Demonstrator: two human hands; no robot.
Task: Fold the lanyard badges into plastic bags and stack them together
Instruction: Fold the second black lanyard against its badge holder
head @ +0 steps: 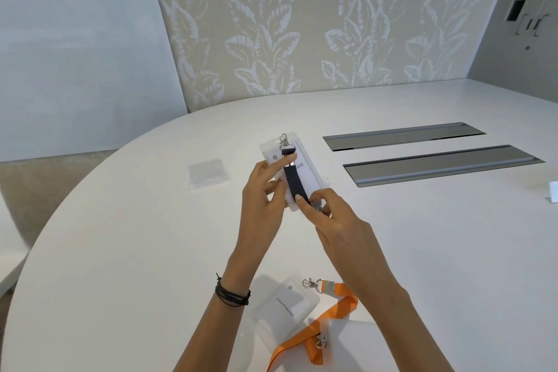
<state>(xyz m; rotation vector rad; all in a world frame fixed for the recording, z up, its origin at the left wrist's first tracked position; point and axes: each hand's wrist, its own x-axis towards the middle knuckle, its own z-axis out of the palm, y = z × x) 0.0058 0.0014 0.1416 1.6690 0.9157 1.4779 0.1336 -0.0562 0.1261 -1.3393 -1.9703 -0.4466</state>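
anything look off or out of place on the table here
Nothing damaged or spilled. The orange lanyard sprawls unfolded at the near edge beside a loose badge, simply not packed yet. The dark lanyard is folded neatly against the held badge.

Bright, soft, even light leaves the white bench [120,251] nearly washed out, with only faint, diffuse shadows beneath the forearms [229,311], while the wide-angle lens bows the bench edge and the wall [271,24] lines near the borders, and fine detail looks slightly soft.
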